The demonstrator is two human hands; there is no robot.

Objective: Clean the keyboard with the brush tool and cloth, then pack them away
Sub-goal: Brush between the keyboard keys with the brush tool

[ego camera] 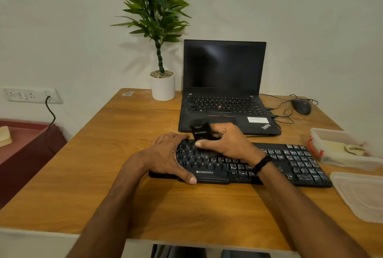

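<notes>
The person's right hand [228, 143] is gripping the black brush tool [201, 131] between curled fingers and thumb, pressing it onto the Zebronics keyboard [300, 164] lying on the wooden desk [103, 175] before the ThinkPad laptop [223, 83], while the left hand [167, 154] is clasping the keyboard's left end.
</notes>
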